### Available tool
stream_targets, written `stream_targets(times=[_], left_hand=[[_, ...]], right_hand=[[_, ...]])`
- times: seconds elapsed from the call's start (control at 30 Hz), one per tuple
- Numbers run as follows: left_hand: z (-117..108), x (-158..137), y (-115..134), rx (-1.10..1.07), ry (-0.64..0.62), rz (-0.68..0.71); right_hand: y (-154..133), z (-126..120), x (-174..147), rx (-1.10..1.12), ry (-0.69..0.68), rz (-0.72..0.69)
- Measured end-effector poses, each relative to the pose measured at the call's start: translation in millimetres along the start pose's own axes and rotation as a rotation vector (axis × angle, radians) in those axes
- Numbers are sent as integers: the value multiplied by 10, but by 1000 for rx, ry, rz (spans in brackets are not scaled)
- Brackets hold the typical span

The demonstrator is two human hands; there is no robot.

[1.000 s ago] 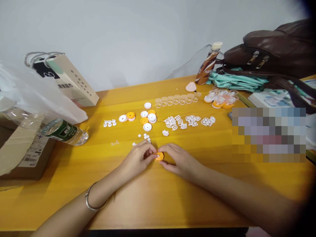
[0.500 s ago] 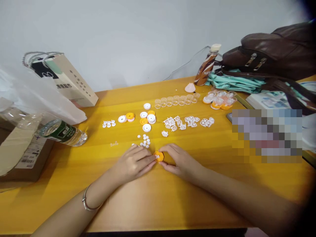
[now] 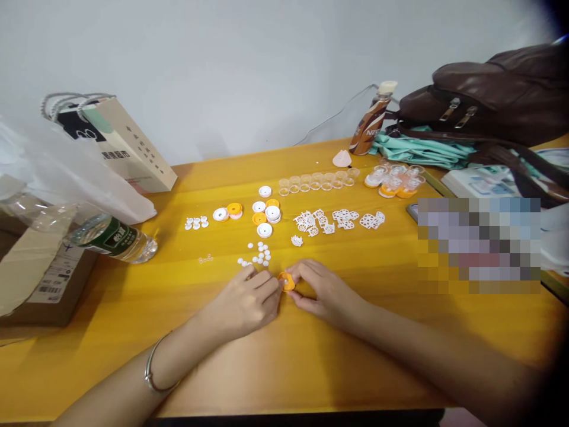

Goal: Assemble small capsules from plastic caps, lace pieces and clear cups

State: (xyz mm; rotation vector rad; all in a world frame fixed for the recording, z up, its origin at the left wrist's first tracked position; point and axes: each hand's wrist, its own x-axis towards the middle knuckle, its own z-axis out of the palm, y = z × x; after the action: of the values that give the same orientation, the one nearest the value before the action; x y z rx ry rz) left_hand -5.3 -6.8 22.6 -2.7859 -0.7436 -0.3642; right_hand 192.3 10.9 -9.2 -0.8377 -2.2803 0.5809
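Note:
An orange round plastic base (image 3: 288,281) with a small white part at its middle is held just above the table's near middle. My right hand (image 3: 328,295) pinches it from the right between thumb and fingers. My left hand (image 3: 252,301) is closed at its left edge, knuckles up; its fingertips are mostly hidden. Small white discs (image 3: 261,256) lie just beyond my left hand. Farther off are white and orange round bases (image 3: 265,229), some stacked, and white lattice cutouts (image 3: 306,221). One small white crown-like piece (image 3: 297,240) sits apart.
Clear cups (image 3: 316,181) stand in rows at the back, beside finished-looking orange pieces with clear domes (image 3: 400,181). A water bottle (image 3: 118,238) leans on a cardboard box (image 3: 48,284) at left. A brown bottle (image 3: 372,121) and a dark bag (image 3: 493,95) occupy the back right.
My left hand has rolled over, its fingers curling in and drawing slightly back toward me. The orange base tilts a little in my right hand, which stays nearly in place.

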Motion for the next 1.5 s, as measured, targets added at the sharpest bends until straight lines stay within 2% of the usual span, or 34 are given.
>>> stream_targets(times=[0.17, 0.27, 0.33, 0.47, 0.6, 0.77, 0.9, 1.03, 1.17, 1.3, 1.43, 1.5], left_hand=[[-10, -43, -42, -114, -48, -91], [-130, -112, -233, -269, -12, -174], [-220, -172, -411, -389, 12, -296], [-258, -289, -710, -649, -148, -526], [-136, -327, -787, -782, -209, -640], [-86, -307, -760, -744, -212, -636], [-127, -310, -765, -650, -202, -571], [-149, -313, -773, -591, -186, -474], [-135, -315, -759, -509, -167, -438], [-149, -267, -624, -530, -19, -445], [-134, -141, -301, -664, 252, -442], [-90, -71, -120, -731, 304, -455]], right_hand=[[0, -5, 1, -12, -25, 8], [-4, -17, 9, -15, -37, 27], [-11, -29, 16, -6, -49, 48], [-20, -48, 24, 21, -67, 82], [-16, -56, 22, 36, -82, 90], [1, -60, 21, 33, -94, 86], [10, -51, 18, 43, -58, 55], [-30, -87, 9, 83, 109, 14], [-74, -178, -9, 89, 288, 20], [-78, -210, -16, 82, 331, 4], [-92, -156, 3, 102, 315, -59], [-104, -120, 8, 119, 272, -97]])
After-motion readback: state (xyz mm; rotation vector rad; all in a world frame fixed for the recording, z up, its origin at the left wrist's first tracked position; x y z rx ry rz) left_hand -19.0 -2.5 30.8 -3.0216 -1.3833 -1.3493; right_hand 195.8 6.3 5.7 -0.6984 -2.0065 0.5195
